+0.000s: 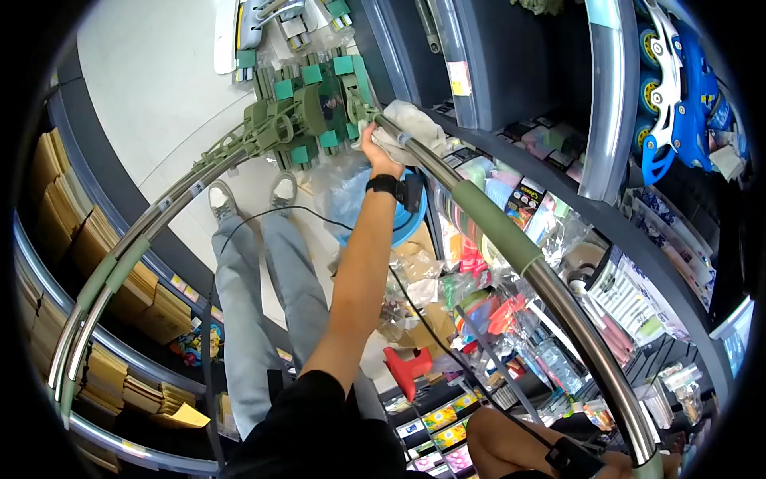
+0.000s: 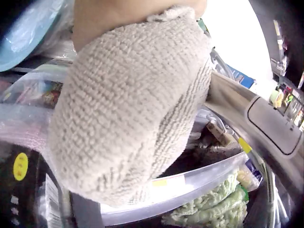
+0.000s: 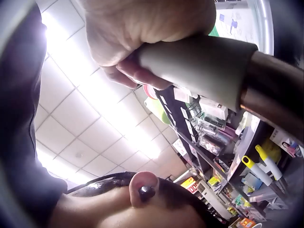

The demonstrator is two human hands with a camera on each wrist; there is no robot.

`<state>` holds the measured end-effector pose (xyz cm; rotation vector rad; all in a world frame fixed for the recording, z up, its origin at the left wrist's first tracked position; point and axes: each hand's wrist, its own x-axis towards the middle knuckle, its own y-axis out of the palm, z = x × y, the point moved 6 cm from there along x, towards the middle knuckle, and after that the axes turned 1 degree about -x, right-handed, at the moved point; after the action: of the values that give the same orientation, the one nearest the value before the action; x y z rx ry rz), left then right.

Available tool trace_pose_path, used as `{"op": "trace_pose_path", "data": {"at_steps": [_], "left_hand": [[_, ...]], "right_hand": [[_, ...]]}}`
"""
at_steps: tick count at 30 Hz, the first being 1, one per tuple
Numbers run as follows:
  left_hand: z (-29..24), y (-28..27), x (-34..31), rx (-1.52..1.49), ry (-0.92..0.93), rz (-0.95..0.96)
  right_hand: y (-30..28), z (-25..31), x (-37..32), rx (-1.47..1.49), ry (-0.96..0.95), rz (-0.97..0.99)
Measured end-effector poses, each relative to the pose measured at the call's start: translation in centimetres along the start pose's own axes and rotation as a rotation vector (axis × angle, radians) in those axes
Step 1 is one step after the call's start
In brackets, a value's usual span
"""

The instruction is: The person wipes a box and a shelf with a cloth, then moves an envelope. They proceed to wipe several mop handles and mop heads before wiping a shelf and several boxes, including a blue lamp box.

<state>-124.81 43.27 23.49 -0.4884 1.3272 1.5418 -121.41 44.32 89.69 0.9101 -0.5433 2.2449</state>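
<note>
A long metal pole (image 1: 570, 315) with a green sleeve (image 1: 499, 227) slants across the right of the head view, its upper end reaching green mop heads (image 1: 311, 112). My left hand (image 1: 379, 152) holds a beige woven cloth (image 1: 419, 128) against the pole near those heads. In the left wrist view the bunched cloth (image 2: 128, 104) covers most of the fingers, and the pole (image 2: 256, 118), bearing a label, passes beside it. Over in the right wrist view, my right hand (image 3: 152, 23) grips the grey-green handle end (image 3: 199, 66) of the pole, fingers curled round it.
A second pair of green-sleeved poles (image 1: 120, 275) runs along the left, by shelves of brown packets (image 1: 104, 231). Below the left hand stands a blue basin (image 1: 411, 231). Packaged goods (image 1: 550, 359) crowd the right, with blue inline skates (image 1: 678, 104) above. A cable (image 1: 431, 319) trails near the arm.
</note>
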Motion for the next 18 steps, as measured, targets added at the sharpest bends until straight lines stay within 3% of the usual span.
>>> {"op": "trace_pose_path", "data": {"at_steps": [1, 2, 6, 10, 13, 15, 17, 18], "left_hand": [[0.7, -0.4, 0.8, -0.052, -0.014, 0.088], [1.6, -0.7, -0.4, -0.049, -0.067, 0.035], [5.2, 5.4, -13.0, -0.015, -0.250, 0.108], [7.4, 5.3, -20.8, 0.018, -0.438, 0.188], [3.5, 3.9, -23.1, 0.311, -0.536, 0.166], [-2.3, 0.3, -21.5, 0.589, -0.353, 0.211], [-9.9, 1.9, -21.9, 0.610, -0.134, 0.138], [-13.1, 4.1, -23.1, 0.481, -0.136, 0.225]], "right_hand": [[-0.1, -0.1, 0.1, 0.005, -0.003, 0.001], [-0.3, -0.1, 0.3, 0.004, -0.005, 0.002], [-0.9, -0.2, 1.0, 0.026, -0.021, 0.014], [-1.7, 0.2, 1.9, 0.031, -0.027, 0.012], [-2.7, 0.6, 3.4, 0.062, -0.051, -0.007], [-3.7, 0.9, 4.9, 0.080, -0.055, -0.020], [-4.9, 1.0, 6.5, 0.082, -0.039, -0.027], [-5.6, 0.7, 7.5, 0.071, -0.016, -0.036]]}}
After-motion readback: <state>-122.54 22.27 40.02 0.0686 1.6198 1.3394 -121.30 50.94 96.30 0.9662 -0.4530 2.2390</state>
